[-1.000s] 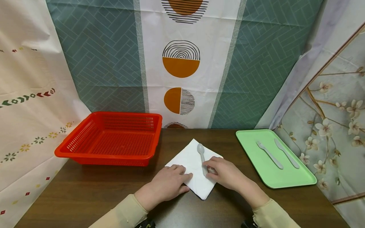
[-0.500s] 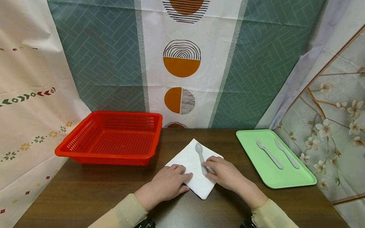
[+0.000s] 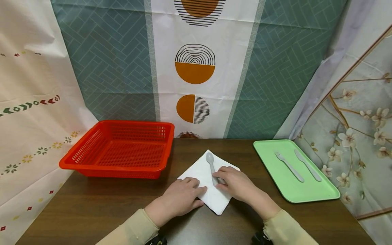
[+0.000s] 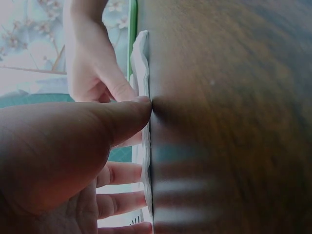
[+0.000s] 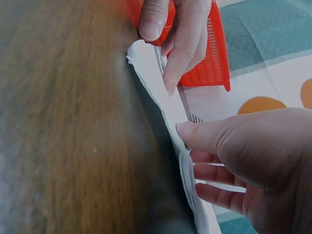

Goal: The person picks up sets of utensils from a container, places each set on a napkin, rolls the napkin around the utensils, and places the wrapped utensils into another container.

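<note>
A folded white napkin lies turned like a diamond on the wooden table, with a pale grey plastic spoon on top, its bowl toward the back. My right hand pinches the lower handle between thumb and fingers; the handle's end is partly covered. My left hand rests with spread, relaxed fingers on the napkin's left edge. In the left wrist view, the left thumb and fingers touch the napkin's edge. In the right wrist view, the right thumb is at the napkin and the spoon is hidden.
A red perforated basket stands at the back left. At the right, a light green tray carries a grey plastic fork and a matching knife. Patterned cloths hang behind and beside the table.
The spoon has slid a little to the left across the napkin, and my right hand has shifted left with it. My left hand and the napkin have stayed put.
</note>
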`<state>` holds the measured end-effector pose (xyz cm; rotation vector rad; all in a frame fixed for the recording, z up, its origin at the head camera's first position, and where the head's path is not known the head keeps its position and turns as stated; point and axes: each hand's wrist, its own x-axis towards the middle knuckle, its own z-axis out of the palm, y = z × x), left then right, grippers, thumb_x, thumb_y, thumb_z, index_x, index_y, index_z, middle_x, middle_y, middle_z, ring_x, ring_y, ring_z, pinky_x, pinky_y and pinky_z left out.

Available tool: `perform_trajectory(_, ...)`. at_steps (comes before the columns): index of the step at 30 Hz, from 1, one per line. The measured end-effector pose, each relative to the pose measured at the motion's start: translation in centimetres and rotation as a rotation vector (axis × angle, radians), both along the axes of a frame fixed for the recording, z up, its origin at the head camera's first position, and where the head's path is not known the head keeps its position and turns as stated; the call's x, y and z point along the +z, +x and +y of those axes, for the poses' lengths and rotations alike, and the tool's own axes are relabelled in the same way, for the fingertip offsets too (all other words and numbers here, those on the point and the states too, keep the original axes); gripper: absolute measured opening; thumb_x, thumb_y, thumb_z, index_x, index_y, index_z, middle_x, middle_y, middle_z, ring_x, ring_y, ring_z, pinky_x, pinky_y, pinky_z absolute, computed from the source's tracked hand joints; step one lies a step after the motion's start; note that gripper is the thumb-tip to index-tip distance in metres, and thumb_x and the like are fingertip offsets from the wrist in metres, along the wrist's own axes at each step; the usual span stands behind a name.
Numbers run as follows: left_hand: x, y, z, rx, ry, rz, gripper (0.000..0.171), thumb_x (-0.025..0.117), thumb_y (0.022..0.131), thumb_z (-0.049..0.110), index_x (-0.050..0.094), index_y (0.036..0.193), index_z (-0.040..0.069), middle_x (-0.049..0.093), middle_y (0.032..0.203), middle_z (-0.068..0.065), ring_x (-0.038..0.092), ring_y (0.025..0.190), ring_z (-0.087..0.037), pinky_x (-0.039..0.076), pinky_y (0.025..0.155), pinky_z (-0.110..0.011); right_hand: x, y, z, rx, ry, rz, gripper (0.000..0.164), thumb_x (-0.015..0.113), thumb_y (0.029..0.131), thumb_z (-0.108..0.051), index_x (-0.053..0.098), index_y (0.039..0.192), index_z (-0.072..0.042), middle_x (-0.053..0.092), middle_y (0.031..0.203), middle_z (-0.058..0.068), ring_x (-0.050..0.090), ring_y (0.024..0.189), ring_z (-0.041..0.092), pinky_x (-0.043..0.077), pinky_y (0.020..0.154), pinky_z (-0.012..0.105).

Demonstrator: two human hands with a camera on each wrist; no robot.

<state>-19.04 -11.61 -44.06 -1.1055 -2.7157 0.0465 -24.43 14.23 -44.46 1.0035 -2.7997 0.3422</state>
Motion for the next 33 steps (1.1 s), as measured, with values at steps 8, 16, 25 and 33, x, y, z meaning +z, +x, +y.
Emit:
perform_trajectory(8, 0.0, 0.0, 0.0, 0.000, -0.003, 0.013, 0.038, 0.079, 0.101, 0.046, 0.075, 0.133, 0.027, 0.068, 0.120, -0.002, 0.069, 0.115, -0.024, 0.059, 0.085, -0.041, 0.0, -0.6, -0.8, 0.004, -0.004, 0.000, 0.037, 0.088, 0.096, -0.019, 0.079, 0.131, -0.010, 0.072, 0.122, 0.002, 0.070, 0.109, 0.022, 0.059, 0.092, 0.044)
perform_trajectory(16, 0.4, 0.0, -0.1, -0.012, -0.017, -0.012, 0.040, 0.081, 0.100, 0.045, 0.074, 0.134, 0.025, 0.068, 0.122, -0.003, 0.068, 0.117, -0.025, 0.059, 0.089, -0.041, 0.0, -1.2, -1.3, 0.027, -0.013, 0.026, 0.035, 0.087, 0.097, -0.018, 0.079, 0.130, -0.010, 0.072, 0.120, 0.001, 0.069, 0.104, 0.019, 0.058, 0.087, 0.040)
perform_trajectory(25, 0.4, -0.1, -0.1, -0.008, -0.034, -0.058, 0.043, 0.078, 0.102, 0.047, 0.072, 0.139, 0.025, 0.067, 0.126, -0.004, 0.066, 0.121, -0.025, 0.057, 0.096, -0.042, -0.2, -1.4, -1.6, 0.008, 0.003, 0.022, 0.036, 0.087, 0.097, -0.020, 0.080, 0.132, -0.010, 0.072, 0.119, 0.001, 0.067, 0.099, 0.019, 0.058, 0.083, 0.038)
perform_trajectory(33, 0.6, 0.0, -0.2, -0.016, -0.026, -0.079, 0.044, 0.078, 0.102, 0.046, 0.072, 0.141, 0.027, 0.067, 0.128, -0.006, 0.065, 0.123, -0.027, 0.057, 0.099, -0.044, -0.5, -1.4, -2.0, 0.005, -0.003, 0.054, 0.035, 0.087, 0.097, -0.021, 0.081, 0.130, -0.010, 0.073, 0.118, 0.000, 0.069, 0.100, 0.020, 0.059, 0.083, 0.038)
